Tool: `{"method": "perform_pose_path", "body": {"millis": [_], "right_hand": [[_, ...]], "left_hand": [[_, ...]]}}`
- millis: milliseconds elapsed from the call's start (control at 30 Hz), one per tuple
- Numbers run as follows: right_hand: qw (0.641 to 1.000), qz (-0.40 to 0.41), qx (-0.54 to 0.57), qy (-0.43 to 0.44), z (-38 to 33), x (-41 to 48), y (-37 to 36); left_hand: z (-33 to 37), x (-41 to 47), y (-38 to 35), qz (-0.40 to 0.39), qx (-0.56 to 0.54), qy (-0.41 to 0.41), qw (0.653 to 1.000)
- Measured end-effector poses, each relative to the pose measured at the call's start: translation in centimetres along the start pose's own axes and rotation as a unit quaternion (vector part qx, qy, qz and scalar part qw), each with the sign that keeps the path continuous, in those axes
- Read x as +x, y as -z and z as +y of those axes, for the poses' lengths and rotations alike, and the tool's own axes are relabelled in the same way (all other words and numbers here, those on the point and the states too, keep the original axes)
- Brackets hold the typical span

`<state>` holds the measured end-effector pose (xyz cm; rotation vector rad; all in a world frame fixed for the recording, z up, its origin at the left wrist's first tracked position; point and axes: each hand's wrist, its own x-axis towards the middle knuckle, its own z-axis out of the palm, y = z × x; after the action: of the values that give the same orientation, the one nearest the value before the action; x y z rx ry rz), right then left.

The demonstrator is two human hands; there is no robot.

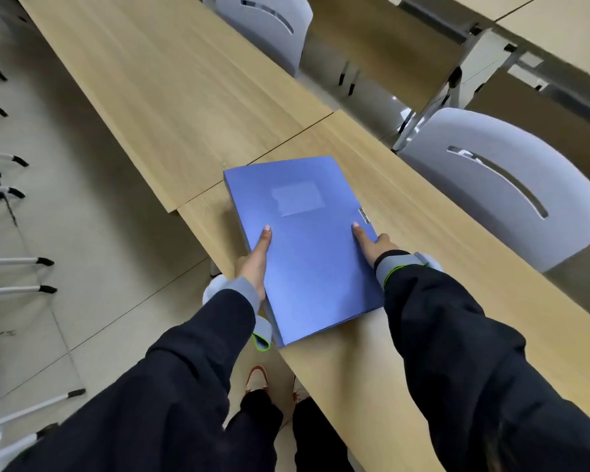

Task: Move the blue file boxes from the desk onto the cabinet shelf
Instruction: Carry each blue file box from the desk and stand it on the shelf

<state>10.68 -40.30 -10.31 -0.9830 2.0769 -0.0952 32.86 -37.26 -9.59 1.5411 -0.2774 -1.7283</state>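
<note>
On my feed, left hand clamps the near-left side of the blue file box, right hand clamps its right side — thumbs flat on the lid. Box lies flat at the worktop edge — grey chair beyond.

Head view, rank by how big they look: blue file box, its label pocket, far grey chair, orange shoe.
blue file box
far grey chair (cropped by the frame)
label pocket
orange shoe

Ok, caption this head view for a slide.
Left hand and right hand grip a blue file box at the edge of a wooden desk.
</note>
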Motion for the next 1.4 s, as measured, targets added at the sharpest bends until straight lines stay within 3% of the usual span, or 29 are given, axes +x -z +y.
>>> {"method": "perform_pose_path", "body": {"millis": [233,400,733,833,967,1100,1400], "right_hand": [[0.981,0.014,0.193,-0.009,-1.1,-1.2,2.6],[0.929,0.129,0.345,0.049,-1.6,-4.5,7.1],[0.841,0.293,0.446,0.093,0.0,-14.1,13.5],[0.780,0.374,0.495,0.074,3.9,-17.6,14.6],[0.736,0.443,0.512,0.007,9.8,-23.4,15.0],[0.637,0.558,0.529,-0.058,19.4,-32.2,14.3],[0.444,0.714,0.509,-0.185,38.7,-53.5,5.6]], "left_hand": [[5.0,-0.6,-1.7,0.007,0.033,-0.098,0.995],[10.0,-2.0,-5.8,-0.110,0.069,-0.157,0.979],[15.8,-6.9,-13.3,-0.293,0.134,-0.231,0.918],[14.3,-9.7,-16.8,-0.374,0.180,-0.232,0.880],[9.6,-13.3,-21.2,-0.466,0.218,-0.198,0.834],[0.7,-21.2,-26.0,-0.597,0.263,-0.145,0.744],[-21.4,-42.3,-26.6,-0.759,0.326,-0.051,0.562]]}}
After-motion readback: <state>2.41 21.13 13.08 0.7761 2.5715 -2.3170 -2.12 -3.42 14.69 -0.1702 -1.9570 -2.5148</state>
